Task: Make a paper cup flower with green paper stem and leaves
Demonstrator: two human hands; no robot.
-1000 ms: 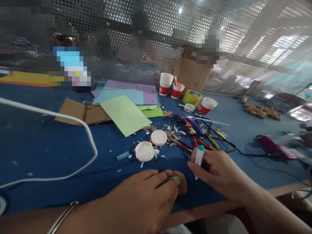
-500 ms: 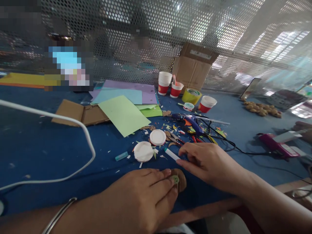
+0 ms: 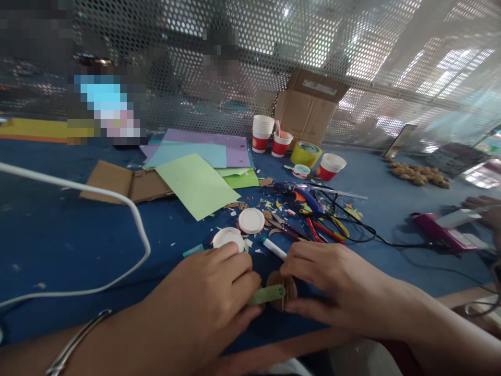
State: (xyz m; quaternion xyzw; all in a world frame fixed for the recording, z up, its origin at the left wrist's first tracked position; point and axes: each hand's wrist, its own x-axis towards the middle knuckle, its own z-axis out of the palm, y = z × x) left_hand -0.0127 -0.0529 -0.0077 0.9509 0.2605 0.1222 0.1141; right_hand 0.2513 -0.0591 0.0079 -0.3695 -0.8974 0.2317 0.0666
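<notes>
The person's left hand [image 3: 215,287], with a silver bracelet [image 3: 80,338] at its wrist, is closed around one end of a narrow green strip [image 3: 264,295]. The strip's free, rounded end reaches right and lies across a small, round brown piece [image 3: 290,290], low over the desk [image 3: 164,225] near its front edge. The right hand [image 3: 332,284] holds that brown piece by its right side, thumb below and fingers above.

Just beyond the right hand's fingers lies a white marker [image 3: 275,249] with a teal end. A blue-green cap [image 3: 192,251] sits just beyond the left hand. Two white round lids [image 3: 251,220] lie side by side, the nearer partly covered by the left hand. A white cable [image 3: 135,211] curves across the left.

Farther back are red-handled pliers [image 3: 312,230], a blue glue gun [image 3: 315,203] and scattered paper scraps. To the left, a light green sheet [image 3: 198,185] overlaps blue and purple ones, beside folded cardboard [image 3: 107,181]. Behind stand red-and-white paper cups [image 3: 262,134], yellow tape [image 3: 306,155] and a cardboard box [image 3: 307,112], before a perforated metal screen [image 3: 188,96].
</notes>
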